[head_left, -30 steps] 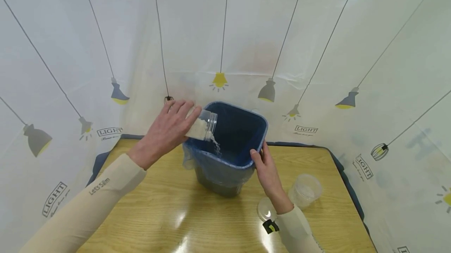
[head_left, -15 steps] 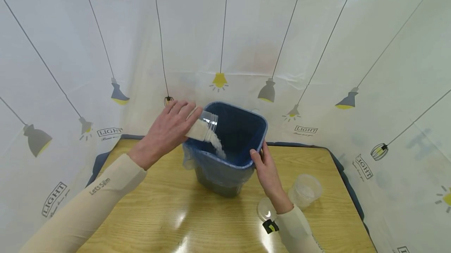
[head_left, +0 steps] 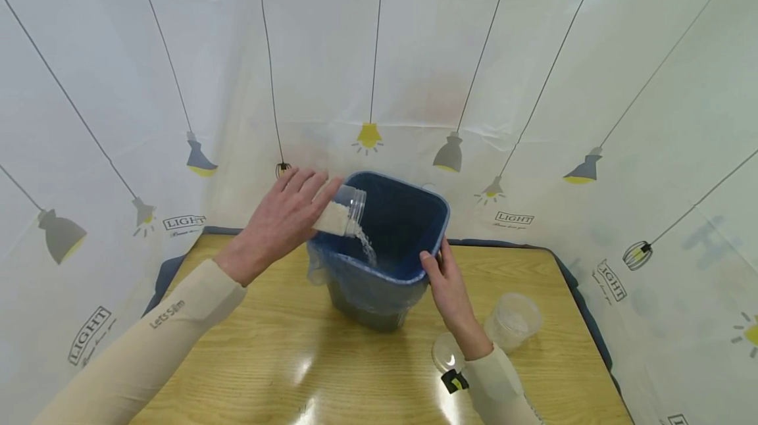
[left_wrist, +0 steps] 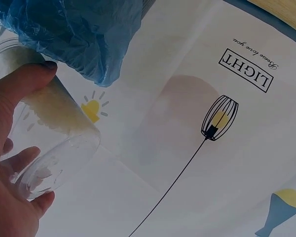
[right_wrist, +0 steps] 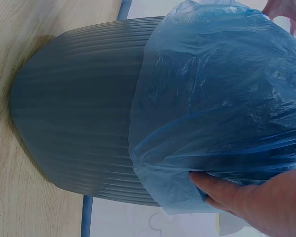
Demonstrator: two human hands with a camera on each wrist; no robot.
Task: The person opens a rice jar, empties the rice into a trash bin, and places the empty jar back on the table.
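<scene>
The left hand [head_left: 278,218] is holding a clear jar [head_left: 333,218] tipped onto its side at the left of the bin [head_left: 367,316]. The jar's long axis is running from its base within the fingers, at left, to its open mouth, at right, and that mouth is hanging over the near left part of the bin's opening. White powder [head_left: 364,247] is spilling from the mouth down into the bin, while more is lying along the jar's lower side. In the left wrist view the thumb is pressing along the jar's wall and the other fingers are curling around by its base, so the hand is grasping it.

The right hand [head_left: 454,290] is gripping the bin at its near right corner, the thumb reaching over the rim and the fingers pressing the bag [head_left: 370,288] outside; it is staying well apart from the jar. The bin is standing upright on the table [head_left: 249,359]. Beside the right forearm, a tub [head_left: 516,318] and a clear disc [head_left: 445,351] are resting.
</scene>
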